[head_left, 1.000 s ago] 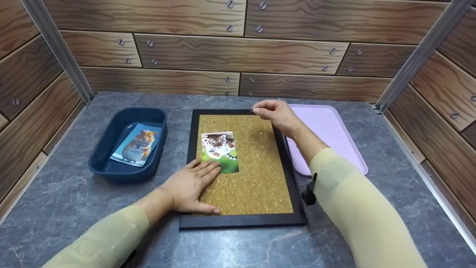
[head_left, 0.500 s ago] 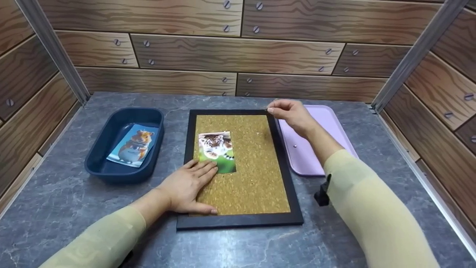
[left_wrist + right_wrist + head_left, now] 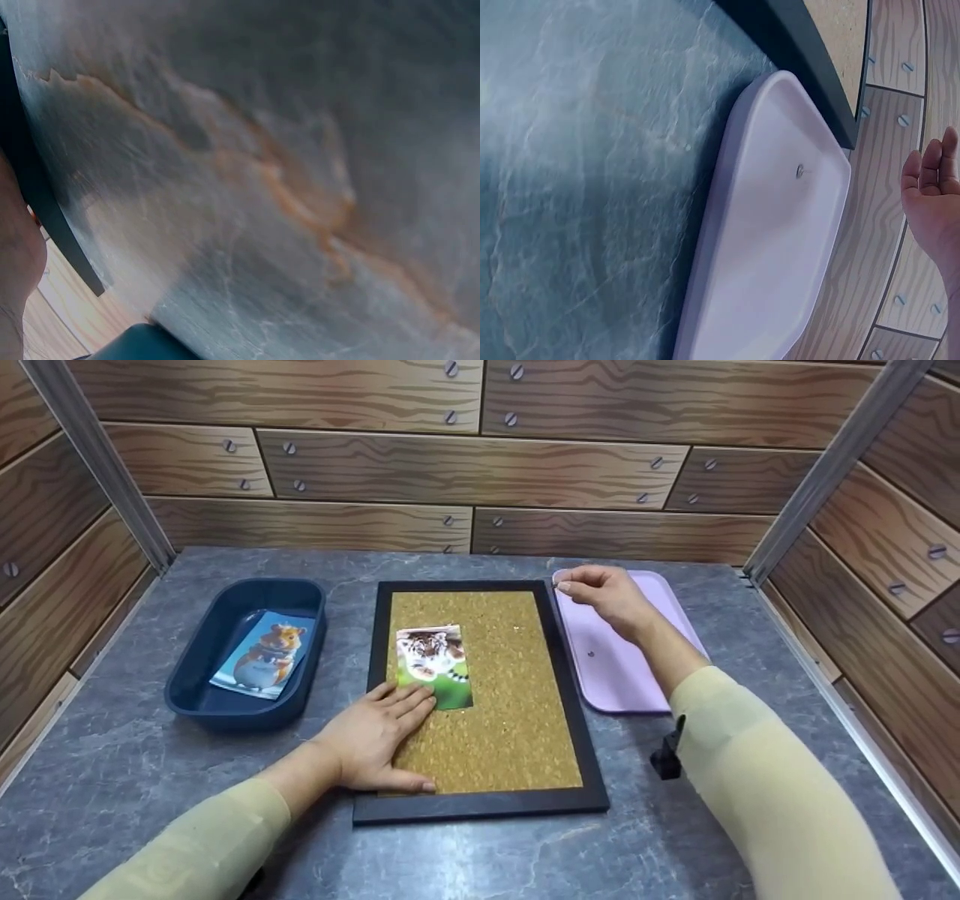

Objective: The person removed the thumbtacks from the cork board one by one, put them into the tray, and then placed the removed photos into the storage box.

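Whatever the right hand (image 3: pixel 607 596) pinches over the pink tray's (image 3: pixel 645 675) far left corner is too small to tell, and the left hand (image 3: pixel 375 735) hides the tiger photo's (image 3: pixel 435 664) near left corner.

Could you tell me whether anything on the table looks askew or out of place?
Only slightly: the tiger photo sits off-centre on the cork board, and the hamster card lies tilted in the blue bin. Nothing looks spilled or damaged.

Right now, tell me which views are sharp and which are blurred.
Head view: evenly lit and sharp, tiger photo and cork board crisp. Left wrist view: smeared, the table all blur. Right wrist view: pink tray fairly clear, the table softer.
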`<action>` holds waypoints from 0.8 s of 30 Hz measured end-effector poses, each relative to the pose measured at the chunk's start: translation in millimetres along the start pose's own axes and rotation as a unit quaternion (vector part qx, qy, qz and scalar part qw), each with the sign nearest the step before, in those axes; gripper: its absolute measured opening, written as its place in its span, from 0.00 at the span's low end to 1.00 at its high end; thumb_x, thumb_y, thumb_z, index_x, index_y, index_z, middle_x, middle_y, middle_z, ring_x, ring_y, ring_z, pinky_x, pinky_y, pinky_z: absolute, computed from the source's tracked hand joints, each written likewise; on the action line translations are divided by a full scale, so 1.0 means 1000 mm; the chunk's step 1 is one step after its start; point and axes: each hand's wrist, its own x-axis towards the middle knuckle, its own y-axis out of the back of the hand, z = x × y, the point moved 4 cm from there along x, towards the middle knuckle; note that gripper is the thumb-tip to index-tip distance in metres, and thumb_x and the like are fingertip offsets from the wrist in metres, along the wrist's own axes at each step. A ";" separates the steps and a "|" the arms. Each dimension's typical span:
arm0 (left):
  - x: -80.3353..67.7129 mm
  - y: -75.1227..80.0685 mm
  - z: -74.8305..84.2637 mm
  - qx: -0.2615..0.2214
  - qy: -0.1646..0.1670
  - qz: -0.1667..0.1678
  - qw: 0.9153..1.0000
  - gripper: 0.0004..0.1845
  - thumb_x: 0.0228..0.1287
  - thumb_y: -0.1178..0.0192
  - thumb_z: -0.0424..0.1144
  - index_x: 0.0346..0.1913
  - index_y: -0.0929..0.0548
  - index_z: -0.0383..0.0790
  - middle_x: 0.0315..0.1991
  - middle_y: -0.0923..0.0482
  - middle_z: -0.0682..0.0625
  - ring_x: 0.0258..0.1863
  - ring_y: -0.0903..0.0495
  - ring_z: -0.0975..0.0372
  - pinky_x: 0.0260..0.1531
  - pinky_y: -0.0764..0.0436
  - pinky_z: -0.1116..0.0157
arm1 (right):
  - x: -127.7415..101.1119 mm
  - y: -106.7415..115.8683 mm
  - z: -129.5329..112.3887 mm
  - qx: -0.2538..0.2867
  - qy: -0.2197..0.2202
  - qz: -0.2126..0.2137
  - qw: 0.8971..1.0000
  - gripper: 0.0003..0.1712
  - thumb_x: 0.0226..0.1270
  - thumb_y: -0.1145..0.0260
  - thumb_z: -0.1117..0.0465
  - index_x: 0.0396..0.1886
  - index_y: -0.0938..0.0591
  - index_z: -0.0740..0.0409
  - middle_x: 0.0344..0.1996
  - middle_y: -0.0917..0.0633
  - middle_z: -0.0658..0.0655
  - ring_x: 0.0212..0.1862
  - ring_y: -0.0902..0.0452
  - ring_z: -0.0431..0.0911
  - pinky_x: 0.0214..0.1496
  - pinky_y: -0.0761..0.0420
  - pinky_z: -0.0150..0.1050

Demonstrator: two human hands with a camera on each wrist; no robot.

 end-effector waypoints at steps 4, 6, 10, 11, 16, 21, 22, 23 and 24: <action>0.000 -0.001 0.000 -0.004 -0.002 0.010 1.000 0.64 0.63 0.54 0.85 0.80 0.35 0.30 0.80 0.36 0.36 0.80 0.38 0.46 0.78 0.41 0.43 | -0.003 0.006 0.005 -0.007 -0.004 0.001 1.000 0.12 0.77 0.33 0.67 0.51 0.14 0.74 0.39 0.12 0.43 0.47 0.21 0.40 0.56 0.20 0.35; -0.001 -0.001 0.000 -0.005 -0.002 0.011 1.000 0.64 0.63 0.54 0.85 0.80 0.35 0.30 0.80 0.37 0.36 0.80 0.38 0.46 0.78 0.41 0.43 | -0.005 0.009 0.008 -0.013 -0.004 0.002 1.000 0.13 0.77 0.33 0.67 0.50 0.15 0.76 0.38 0.13 0.42 0.46 0.22 0.40 0.56 0.20 0.35; -0.001 -0.002 0.000 -0.006 -0.005 0.016 1.000 0.64 0.63 0.54 0.86 0.80 0.35 0.30 0.80 0.36 0.36 0.80 0.37 0.46 0.78 0.41 0.43 | -0.010 0.017 0.013 -0.018 -0.006 0.006 1.000 0.13 0.77 0.32 0.66 0.50 0.15 0.75 0.38 0.13 0.43 0.45 0.21 0.39 0.55 0.20 0.35; -0.001 -0.002 0.000 -0.005 -0.005 0.017 1.000 0.64 0.63 0.55 0.86 0.80 0.34 0.30 0.80 0.36 0.36 0.80 0.37 0.46 0.78 0.41 0.43 | -0.011 0.020 0.014 -0.019 -0.007 0.008 1.000 0.13 0.77 0.32 0.66 0.50 0.14 0.74 0.37 0.12 0.43 0.45 0.21 0.39 0.55 0.20 0.35; -0.001 -0.001 0.000 -0.003 -0.003 0.011 1.000 0.64 0.63 0.55 0.86 0.80 0.35 0.30 0.80 0.37 0.37 0.80 0.38 0.46 0.78 0.41 0.43 | -0.016 0.030 0.020 -0.019 -0.016 0.015 1.000 0.12 0.77 0.32 0.65 0.51 0.14 0.73 0.36 0.13 0.43 0.44 0.21 0.40 0.53 0.20 0.33; -0.001 -0.001 0.000 -0.003 -0.001 0.007 1.000 0.64 0.63 0.54 0.85 0.80 0.35 0.30 0.80 0.37 0.37 0.80 0.38 0.46 0.78 0.42 0.43 | -0.019 0.038 0.025 -0.024 -0.020 0.020 0.999 0.14 0.77 0.31 0.64 0.51 0.14 0.73 0.35 0.13 0.43 0.44 0.22 0.41 0.54 0.20 0.34; 0.000 -0.001 0.000 -0.003 -0.001 0.007 1.000 0.64 0.63 0.54 0.85 0.80 0.35 0.30 0.80 0.37 0.37 0.80 0.38 0.46 0.78 0.42 0.43 | -0.020 0.040 0.026 -0.025 -0.020 0.020 0.999 0.13 0.77 0.31 0.64 0.50 0.14 0.72 0.36 0.13 0.43 0.44 0.21 0.40 0.54 0.20 0.34; 0.000 -0.001 0.000 -0.003 -0.001 0.008 1.000 0.64 0.63 0.54 0.85 0.80 0.35 0.30 0.80 0.37 0.37 0.80 0.38 0.46 0.78 0.42 0.43 | -0.021 0.041 0.027 -0.026 -0.019 0.020 0.999 0.13 0.77 0.32 0.65 0.50 0.14 0.72 0.36 0.12 0.43 0.44 0.21 0.39 0.54 0.20 0.33; 0.000 -0.001 0.000 -0.003 -0.002 0.008 1.000 0.64 0.63 0.54 0.85 0.80 0.35 0.30 0.80 0.37 0.37 0.80 0.38 0.46 0.78 0.42 0.43 | -0.022 0.043 0.029 -0.024 -0.018 0.019 0.999 0.12 0.77 0.32 0.65 0.50 0.13 0.72 0.37 0.12 0.43 0.44 0.21 0.39 0.54 0.20 0.33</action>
